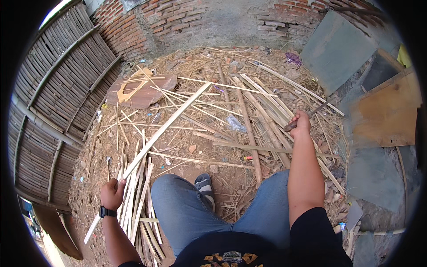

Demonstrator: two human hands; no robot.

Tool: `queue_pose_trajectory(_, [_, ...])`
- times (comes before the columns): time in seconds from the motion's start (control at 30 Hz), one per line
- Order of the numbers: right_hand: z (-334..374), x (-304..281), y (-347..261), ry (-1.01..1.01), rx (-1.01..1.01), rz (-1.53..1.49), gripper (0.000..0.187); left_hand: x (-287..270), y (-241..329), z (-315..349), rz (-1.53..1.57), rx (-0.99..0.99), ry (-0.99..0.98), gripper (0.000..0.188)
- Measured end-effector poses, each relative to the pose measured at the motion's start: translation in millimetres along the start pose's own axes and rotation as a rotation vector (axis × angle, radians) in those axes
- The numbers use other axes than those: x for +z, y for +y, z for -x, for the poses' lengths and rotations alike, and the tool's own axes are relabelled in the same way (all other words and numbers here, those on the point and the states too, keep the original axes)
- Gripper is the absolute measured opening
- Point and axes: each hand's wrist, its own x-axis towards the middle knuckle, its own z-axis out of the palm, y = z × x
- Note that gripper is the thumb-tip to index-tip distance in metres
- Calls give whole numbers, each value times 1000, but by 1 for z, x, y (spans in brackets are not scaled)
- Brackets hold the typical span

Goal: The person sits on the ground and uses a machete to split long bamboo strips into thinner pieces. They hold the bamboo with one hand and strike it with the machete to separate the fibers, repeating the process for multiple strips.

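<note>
My left hand (112,194) is closed round a long, pale bamboo strip (165,137), which slants up and away to the right over the ground. In my right hand (301,123) is the dark handle of a knife (321,107), its narrow blade pointing out to the right. The blade is apart from the strip. Below and beside my left hand lies a bundle of split bamboo strips (137,196). Longer bamboo poles (262,116) lie on the ground just left of my right hand.
A reddish-brown board (149,91) lies far left among scattered strips. Bamboo fencing (58,84) stands at the left, a brick wall (187,22) at the back. Grey sheets (338,51) and a brown panel (384,115) lean at the right. A clear plastic scrap (235,123) lies mid-ground.
</note>
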Motion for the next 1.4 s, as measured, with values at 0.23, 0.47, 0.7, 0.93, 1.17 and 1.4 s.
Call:
queue_pose_trajectory(0.23, [4,1,2,-58,8,154,19,89,-93,107,61,-333,-75,57])
queue_pose_trajectory(0.47, [9,13,21,-205,-87,517,17,99,-72,75,197,-302,-41,48])
queue_pose_trajectory(0.7, [69,51,41,-361,-272,732,33,68,16,-110,1109,-56,102,20])
queue_pose_trajectory(0.93, [105,58,56,-606,-295,703,35,52,154,-212,1513,135,163,19])
queue_pose_trajectory(1.17, [145,77,84,-942,-169,828,38,99,246,-193,1529,213,26,25])
queue_pose_trajectory(1.4, [163,86,97,-921,-506,1126,40,115,270,-169,1479,233,4,24])
